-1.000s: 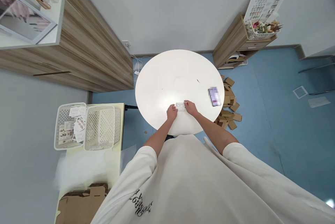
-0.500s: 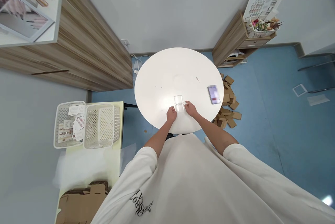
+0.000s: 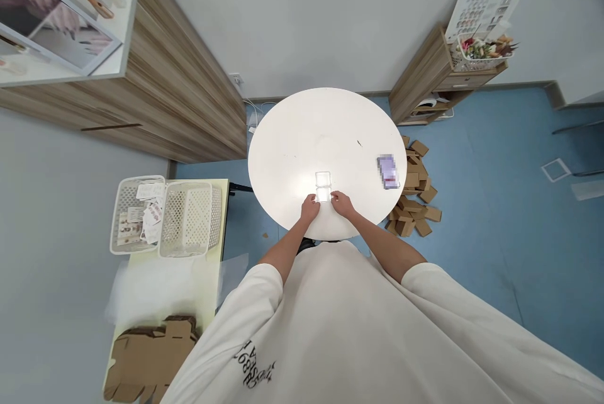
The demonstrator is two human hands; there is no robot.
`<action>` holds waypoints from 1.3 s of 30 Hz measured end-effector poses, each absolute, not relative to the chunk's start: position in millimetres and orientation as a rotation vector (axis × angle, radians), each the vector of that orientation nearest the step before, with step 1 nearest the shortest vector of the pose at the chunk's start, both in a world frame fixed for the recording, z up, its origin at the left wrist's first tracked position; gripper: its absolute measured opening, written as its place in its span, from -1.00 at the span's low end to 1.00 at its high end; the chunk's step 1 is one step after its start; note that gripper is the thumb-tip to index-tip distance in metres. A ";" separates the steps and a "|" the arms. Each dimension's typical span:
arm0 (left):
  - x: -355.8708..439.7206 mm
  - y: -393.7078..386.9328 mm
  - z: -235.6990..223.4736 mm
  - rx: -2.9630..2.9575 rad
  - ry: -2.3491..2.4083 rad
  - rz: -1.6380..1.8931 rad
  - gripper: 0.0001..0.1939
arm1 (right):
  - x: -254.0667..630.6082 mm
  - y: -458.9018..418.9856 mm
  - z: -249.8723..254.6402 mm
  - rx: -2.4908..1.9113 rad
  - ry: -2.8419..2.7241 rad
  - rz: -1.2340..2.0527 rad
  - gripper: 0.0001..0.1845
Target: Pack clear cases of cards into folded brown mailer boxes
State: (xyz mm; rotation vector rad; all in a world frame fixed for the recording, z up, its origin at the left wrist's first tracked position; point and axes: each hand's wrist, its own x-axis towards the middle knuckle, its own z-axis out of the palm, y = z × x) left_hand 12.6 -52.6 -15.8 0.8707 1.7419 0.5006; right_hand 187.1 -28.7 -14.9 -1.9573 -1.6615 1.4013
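Note:
A small clear plastic box (image 3: 323,179), its two square halves opened out one behind the other, is at the near part of the round white table (image 3: 292,121). My left hand (image 3: 310,207) has its fingers curled at the left edge of the nearer half. At that half's right edge, the thumb and fingers of my right hand (image 3: 342,204) pinch together. Both halves look see-through, and I make out nothing inside them. A purple, blurred-out rectangular item (image 3: 388,172) lies to the right on the tabletop.
Two white baskets (image 3: 185,218), one holding printed cards, stand on a side table at left, with flattened cardboard (image 3: 151,357) nearer me. Small brown boxes (image 3: 415,193) are heaped on the floor at right. Wooden cabinets (image 3: 189,64) stand at the back left and right.
My right hand has moved slightly towards me, down along the box's right edge. The left hand stays at its edge. The whole view has shifted a little.

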 end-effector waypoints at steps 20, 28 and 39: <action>-141.0 -97.4 55.4 0.930 2.017 0.930 -0.67 | 38.5 -8.7 32.4 -1.343 -2.102 1.349 -0.63; -266.4 -131.4 54.1 0.938 2.046 1.109 -0.65 | -112.2 -25.1 43.3 -1.101 -2.267 1.291 -0.65; -459.7 -189.4 46.9 0.766 2.223 1.356 -0.65 | -325.6 -37.4 61.9 -0.841 -2.629 1.147 -0.68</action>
